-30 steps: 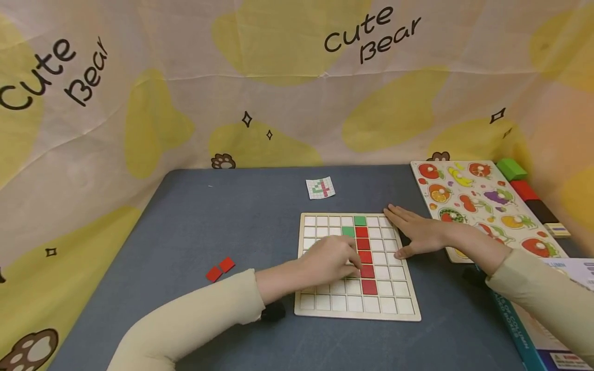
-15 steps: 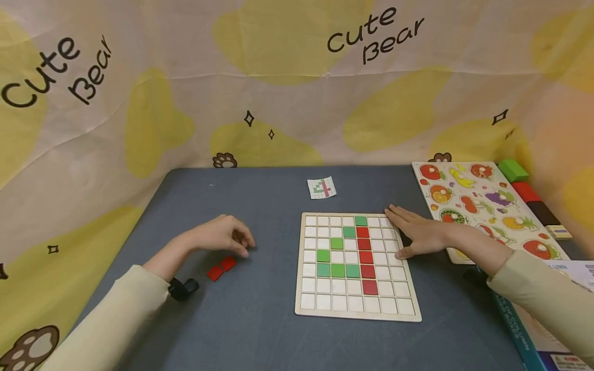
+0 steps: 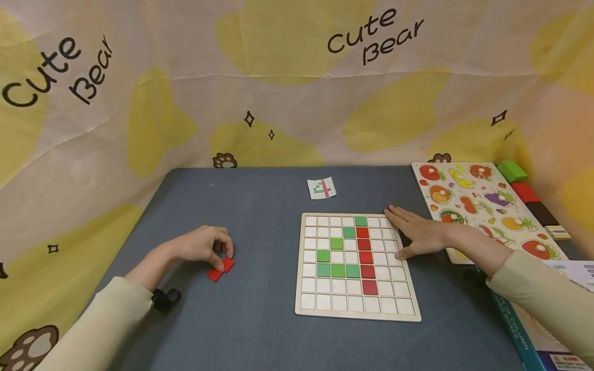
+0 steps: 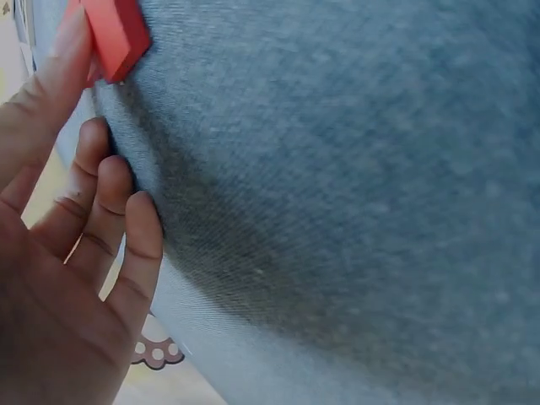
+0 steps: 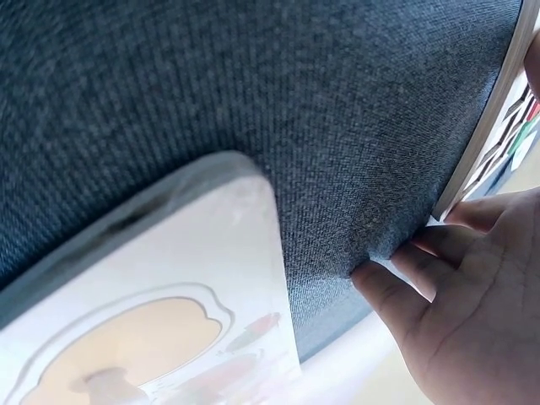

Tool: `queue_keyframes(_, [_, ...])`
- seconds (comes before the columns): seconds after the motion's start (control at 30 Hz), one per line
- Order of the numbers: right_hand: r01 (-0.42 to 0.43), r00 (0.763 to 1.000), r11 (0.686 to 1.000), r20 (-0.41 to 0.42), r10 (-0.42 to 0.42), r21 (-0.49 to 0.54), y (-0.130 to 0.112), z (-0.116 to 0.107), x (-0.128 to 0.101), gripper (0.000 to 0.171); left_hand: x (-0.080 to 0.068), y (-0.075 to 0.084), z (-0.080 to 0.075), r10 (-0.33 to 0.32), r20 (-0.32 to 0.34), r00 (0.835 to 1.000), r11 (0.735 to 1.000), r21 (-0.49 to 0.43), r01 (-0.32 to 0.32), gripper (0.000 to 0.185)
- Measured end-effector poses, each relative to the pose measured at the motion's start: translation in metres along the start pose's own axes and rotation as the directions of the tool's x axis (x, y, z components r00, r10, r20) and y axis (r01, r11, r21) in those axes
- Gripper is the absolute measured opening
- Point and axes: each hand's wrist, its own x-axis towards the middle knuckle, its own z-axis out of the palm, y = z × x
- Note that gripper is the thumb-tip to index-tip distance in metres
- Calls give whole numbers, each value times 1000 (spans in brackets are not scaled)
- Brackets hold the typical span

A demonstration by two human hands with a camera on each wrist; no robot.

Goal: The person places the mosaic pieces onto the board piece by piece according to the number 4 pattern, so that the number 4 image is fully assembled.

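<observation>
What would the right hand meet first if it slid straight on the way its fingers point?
Probably nothing soon: the right hand points up-left over the grid board's top corner, with bare table beyond; the small pattern card lies off that line.

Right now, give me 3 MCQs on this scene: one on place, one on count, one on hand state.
1. Where do the loose red tiles lie?
A. left of the grid board
B. on the fruit puzzle
C. on the small card

2. How many red tiles sit in the board?
A. three
B. five
C. eight

3. What is the right hand doing?
A. pinching a green tile
B. resting flat on the board's right edge
C. held as a fist in the air

Key: 1 A, the tiles lie on the table under the left hand. 2 B, one red column has five. 3 B, the fingers lie straight along the edge.
</observation>
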Motion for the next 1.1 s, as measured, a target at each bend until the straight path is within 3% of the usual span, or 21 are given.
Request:
queue_keyframes(0.23, [-3, 1000, 1000, 0, 3, 3, -2, -1, -1, 114, 17, 12, -7, -8, -7, 1000, 998, -59, 7, 18])
queue_keyframes(0.43, [-7, 1000, 1000, 7, 7, 3, -3, -1, 0, 114, 54, 49, -1, 36, -107, 994, 987, -153, -52, 13])
queue_keyframes(0.53, [-11, 1000, 1000, 8, 11, 2, -3, -1, 0, 114, 74, 77, 12, 97, -128, 987, 975, -187, -121, 14])
queue_keyframes(0.67, [-16, 1000, 1000, 6, 16, 0, -2, -1, 0, 114, 98, 113, 34, 214, -91, 973, 960, -167, -226, 10])
queue_keyframes(0.8, [-15, 1000, 1000, 3, 15, -5, -1, -1, 0, 114, 115, 145, 59, 289, -69, 955, 940, -167, -297, 7])
queue_keyframes(0.97, [-15, 1000, 1000, -1, 15, -8, -2, -1, 0, 113, 124, 185, 88, 318, -40, 947, 930, -180, -320, 8])
queue_keyframes(1.1, [-15, 1000, 1000, -5, 15, -14, -2, 0, 1, 113, 127, 210, 106, 283, -19, 959, 945, -164, -282, 6])
